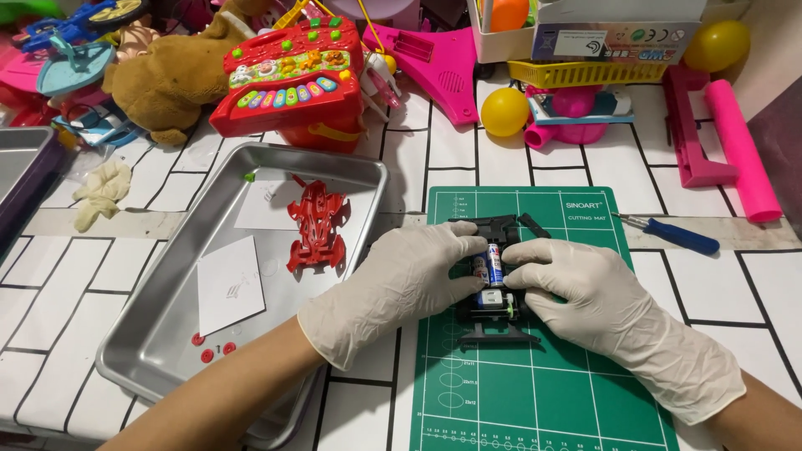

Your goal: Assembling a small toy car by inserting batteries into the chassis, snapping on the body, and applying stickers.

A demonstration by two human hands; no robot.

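Left hand (pixel 409 280) and right hand (pixel 589 288) in thin, matt, wrinkled latex-like gloves. Between them a matt black plastic chassis (pixel 494 313) holding a glossy-wrapped battery (pixel 489 266). Under the hands a matt green cutting mat (pixel 543 376). Left of left hand a brushed metal tray (pixel 159 334) with a glossy red plastic car shell (pixel 317 225).

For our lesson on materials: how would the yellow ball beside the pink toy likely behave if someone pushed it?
The yellow ball looks round and smooth, so it would probably roll readily across the flat tabletop. It appears hollow plastic, so likely light for its size. The pink toy close beside it might stop it on that side.
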